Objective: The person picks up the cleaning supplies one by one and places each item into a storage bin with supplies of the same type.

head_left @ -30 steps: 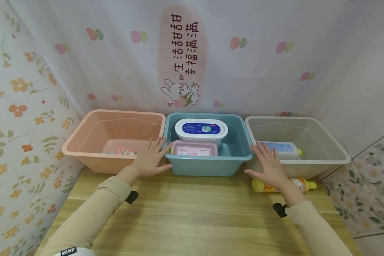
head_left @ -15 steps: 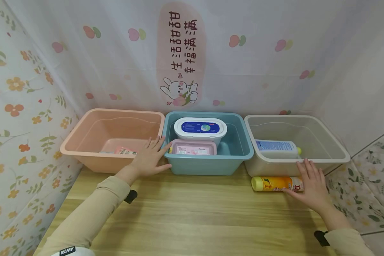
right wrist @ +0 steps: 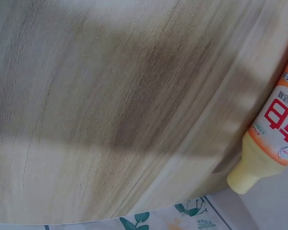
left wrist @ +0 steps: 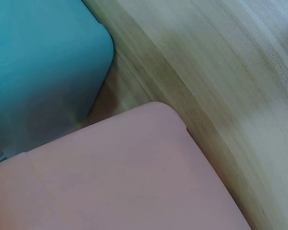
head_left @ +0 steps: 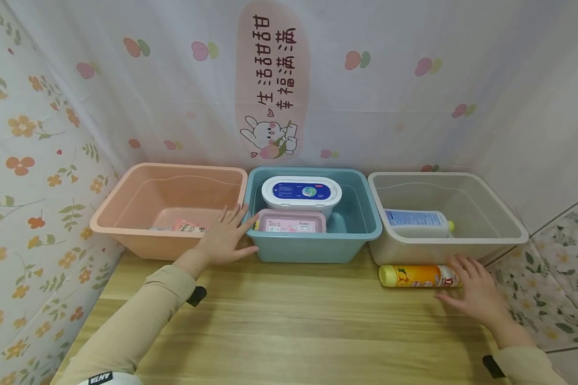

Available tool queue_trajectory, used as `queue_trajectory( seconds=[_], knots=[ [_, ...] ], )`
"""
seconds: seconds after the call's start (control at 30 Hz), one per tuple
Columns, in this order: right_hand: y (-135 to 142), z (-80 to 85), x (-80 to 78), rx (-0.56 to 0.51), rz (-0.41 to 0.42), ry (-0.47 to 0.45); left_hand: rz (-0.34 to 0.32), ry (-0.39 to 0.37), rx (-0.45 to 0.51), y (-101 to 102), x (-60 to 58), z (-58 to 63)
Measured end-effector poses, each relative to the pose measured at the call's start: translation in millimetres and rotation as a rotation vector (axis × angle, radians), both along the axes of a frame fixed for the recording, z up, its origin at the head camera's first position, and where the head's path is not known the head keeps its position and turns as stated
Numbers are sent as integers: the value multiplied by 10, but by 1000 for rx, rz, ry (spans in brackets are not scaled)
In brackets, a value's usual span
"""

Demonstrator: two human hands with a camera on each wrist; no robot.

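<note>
My left hand (head_left: 223,235) rests with spread fingers at the adjoining rims of the peach bin (head_left: 144,235) and the blue bin (head_left: 308,248). On the right, my right hand (head_left: 477,294) is over the cap end of a yellow-orange dish soap bottle (head_left: 414,276), its fingers loosely extended. This bottle lies on its side on the table, along the front of the beige bin (head_left: 453,241). In the right wrist view the pale yellow cap (right wrist: 249,170) shows with no fingers around it. The left wrist view shows the peach bin's wall (left wrist: 134,167) without the hand.
A white oval tub (head_left: 302,192) and a pink lidded box (head_left: 293,222) are in the blue bin. The beige bin holds a white bottle (head_left: 416,222) with a blue label. Small packets (head_left: 190,225) lie in the peach bin. A curtain (head_left: 366,123) hangs behind.
My right hand has moved right and toward me, from the beige bin's left rim to the dish soap bottle's cap end. The left hand has stayed in place.
</note>
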State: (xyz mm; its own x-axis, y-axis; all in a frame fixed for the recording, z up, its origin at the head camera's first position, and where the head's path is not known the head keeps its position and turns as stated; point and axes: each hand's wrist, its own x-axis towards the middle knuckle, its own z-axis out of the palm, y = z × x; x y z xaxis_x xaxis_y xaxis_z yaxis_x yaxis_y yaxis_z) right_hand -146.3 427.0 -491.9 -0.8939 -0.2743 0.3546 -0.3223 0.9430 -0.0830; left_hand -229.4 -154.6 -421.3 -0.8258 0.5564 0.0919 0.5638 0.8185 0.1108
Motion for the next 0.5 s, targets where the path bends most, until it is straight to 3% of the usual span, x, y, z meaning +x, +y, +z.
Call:
queue_trajectory(
  seconds=[0.17,0.4,0.5],
  knots=[
    [-19,-44,-13,28,2,-82,1,4,2,-8,-2,-3],
    [-61,-81,-35,44,-53,-294,2,19,-20,-14,-17,-18],
    [-59,-111,-43,34,-68,-344,0,31,-23,-19,-22,-31]
  ],
)
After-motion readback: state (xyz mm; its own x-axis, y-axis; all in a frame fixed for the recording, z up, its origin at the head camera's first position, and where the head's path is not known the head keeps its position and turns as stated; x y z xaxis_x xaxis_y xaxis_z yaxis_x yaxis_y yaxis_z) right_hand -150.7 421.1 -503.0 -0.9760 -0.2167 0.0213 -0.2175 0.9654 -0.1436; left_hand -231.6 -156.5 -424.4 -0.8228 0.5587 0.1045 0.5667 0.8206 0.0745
